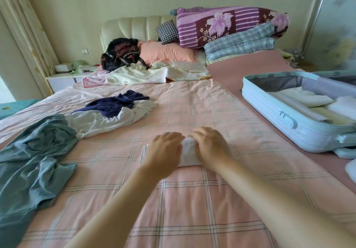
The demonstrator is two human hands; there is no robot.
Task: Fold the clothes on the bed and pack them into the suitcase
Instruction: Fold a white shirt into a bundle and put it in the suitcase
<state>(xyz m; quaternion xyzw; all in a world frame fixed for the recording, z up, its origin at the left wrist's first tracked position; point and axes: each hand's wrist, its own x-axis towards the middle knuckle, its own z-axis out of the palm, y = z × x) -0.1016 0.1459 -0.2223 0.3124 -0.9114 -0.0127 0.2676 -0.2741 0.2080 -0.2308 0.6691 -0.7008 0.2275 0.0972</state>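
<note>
— Where is the piece in hand to be found?

— The folded white garment is found on the checked bed, in its near middle, under both hands. It is laid as a short packet whose long axis runs left to right across the bed. Its left end shows just past the wrist.

— How is it held?

— The left hand is set over its left half and the right hand over its right half, the two close together. The fingers of both are curled down over the far edge, so the cloth is taken to be gripped, not merely pressed flat. The thumbs are hidden, and some blur is noted.

— Which way is it to be carried?

— The suitcase is seen lying open on the right side of the bed, beyond the packet and off its right end. Pale folded items are already laid inside. The right hand is the nearer to it. A lift and a swing to the right is therefore judged to be called for, led by that hand, with the fold held shut by both.

— What remains to be folded?

— A teal garment and a white-and-navy heap are left crumpled at the left, well apart from the hands.
</note>
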